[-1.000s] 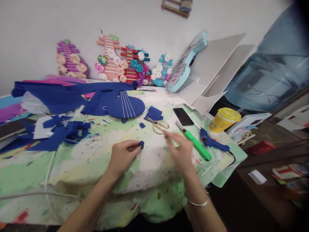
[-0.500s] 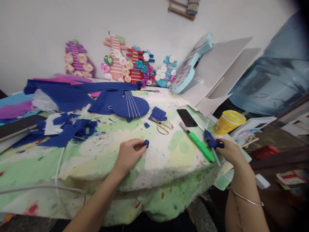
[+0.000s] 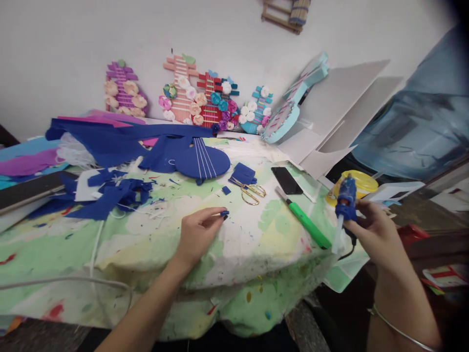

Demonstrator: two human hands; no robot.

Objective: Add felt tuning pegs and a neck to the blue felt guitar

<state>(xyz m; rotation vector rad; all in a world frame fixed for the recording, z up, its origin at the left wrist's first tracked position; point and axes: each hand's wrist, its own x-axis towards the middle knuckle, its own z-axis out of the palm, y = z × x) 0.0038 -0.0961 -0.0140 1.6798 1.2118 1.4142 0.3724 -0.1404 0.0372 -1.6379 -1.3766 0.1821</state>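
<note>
Between thumb and fingers, my left hand [image 3: 200, 230] pinches a small dark blue piece [image 3: 224, 213] over the paint-stained cloth. At the right, my right hand [image 3: 372, 225] grips a blue glue gun [image 3: 346, 198] with a pale glue stick coming out of its back end, held up in front of the yellow cup [image 3: 361, 183]. Gold-handled scissors [image 3: 252, 193] lie by dark blue fabric squares [image 3: 244, 173], and a small blue square [image 3: 226, 190] lies just left of them. Farther back is a blue rounded shape [image 3: 216, 164] with white strings.
A green utility knife [image 3: 308, 225] and a black phone [image 3: 287, 180] lie on the right. Blue scraps [image 3: 124, 193] and a white cord [image 3: 95, 249] are at the left. Decorated guitar shapes [image 3: 179, 93] lean against the wall. A large water bottle [image 3: 414, 122] stands at the right.
My right hand has lifted the glue gun from the table's right edge, and the gun has turned upward. My left hand stays nearly in place, the blue piece now tilted flatter.
</note>
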